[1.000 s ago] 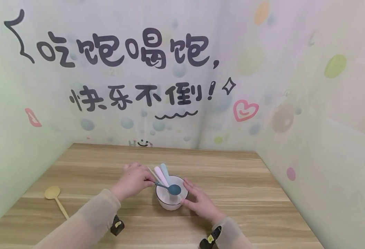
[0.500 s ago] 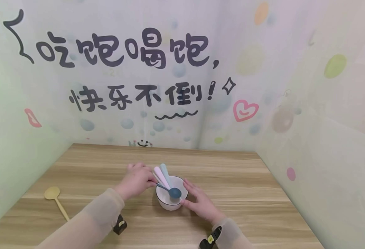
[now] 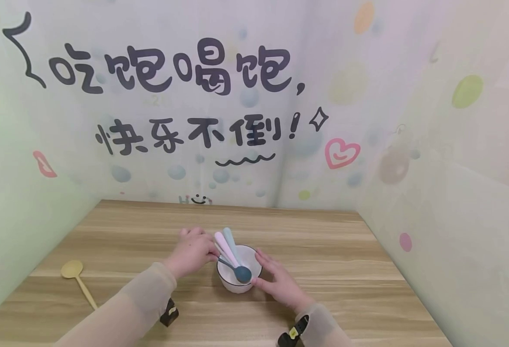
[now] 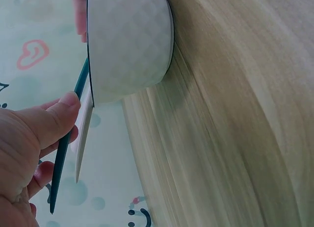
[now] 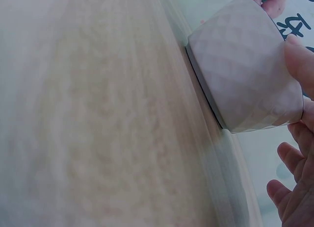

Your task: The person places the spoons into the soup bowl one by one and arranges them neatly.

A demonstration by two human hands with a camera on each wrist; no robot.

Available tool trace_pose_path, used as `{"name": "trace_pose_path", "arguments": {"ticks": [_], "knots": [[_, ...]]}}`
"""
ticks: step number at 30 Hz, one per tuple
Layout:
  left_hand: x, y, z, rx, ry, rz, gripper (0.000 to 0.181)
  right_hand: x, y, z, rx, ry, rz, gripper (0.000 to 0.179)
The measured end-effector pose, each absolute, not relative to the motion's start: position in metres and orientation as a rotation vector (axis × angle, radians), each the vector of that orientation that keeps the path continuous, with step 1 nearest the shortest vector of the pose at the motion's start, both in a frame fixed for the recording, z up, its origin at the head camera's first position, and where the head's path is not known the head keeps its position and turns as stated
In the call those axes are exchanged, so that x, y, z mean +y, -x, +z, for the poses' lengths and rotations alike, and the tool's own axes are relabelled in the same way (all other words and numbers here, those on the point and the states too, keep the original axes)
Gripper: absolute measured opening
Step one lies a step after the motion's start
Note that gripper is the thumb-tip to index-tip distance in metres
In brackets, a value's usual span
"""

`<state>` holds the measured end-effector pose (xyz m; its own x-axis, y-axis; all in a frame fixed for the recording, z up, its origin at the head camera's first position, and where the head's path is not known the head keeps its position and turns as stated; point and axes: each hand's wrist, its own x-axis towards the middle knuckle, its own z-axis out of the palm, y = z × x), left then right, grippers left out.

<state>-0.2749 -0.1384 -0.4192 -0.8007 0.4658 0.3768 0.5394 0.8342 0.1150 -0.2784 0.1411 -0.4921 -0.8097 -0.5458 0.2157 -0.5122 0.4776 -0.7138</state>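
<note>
A dark blue spoon is pinched between thumb and fingers of my left hand, at the bowl's left side. Its head lies over the bowl's opening. The white bowl, dark-rimmed with a diamond-patterned wall, stands upright on the table. My right hand holds the bowl's right side, thumb toward the near side and fingers toward the far side; several fingers are spread off the wall. A pink handle and a light blue handle lean out over the back rim. A thin pale handle beside them is partly hidden.
On the left of the wood-grain table lies a yellow long-handled spoon, its handle end hidden by my left sleeve. Printed walls stand at the back and both sides.
My left hand has moved slightly right toward the bowl, and the dark blue spoon's head has come down lower over the opening. The right hand and bowl stay in place.
</note>
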Motion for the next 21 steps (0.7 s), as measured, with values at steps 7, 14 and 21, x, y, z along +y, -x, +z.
{"name": "trace_pose_path", "arguments": {"ticks": [7, 14, 21], "knots": [[-0.1367, 0.2777, -0.4212, -2.676, 0.773, -0.285, 0.008, 0.1410, 0.2791, -0.4921, 2.671, 0.961, -1.268, 0.073], [-0.1366, 0.2796, -0.4232, -2.681, 0.780, -0.261, 0.007, 0.1410, 0.2790, -0.4919, 2.665, 0.957, -1.277, 0.073], [-0.1346, 0.2823, -0.4237, -2.684, 0.777, -0.258, 0.008, 0.1413, 0.2789, -0.4911, 2.660, 0.957, -1.269, 0.074]]}}
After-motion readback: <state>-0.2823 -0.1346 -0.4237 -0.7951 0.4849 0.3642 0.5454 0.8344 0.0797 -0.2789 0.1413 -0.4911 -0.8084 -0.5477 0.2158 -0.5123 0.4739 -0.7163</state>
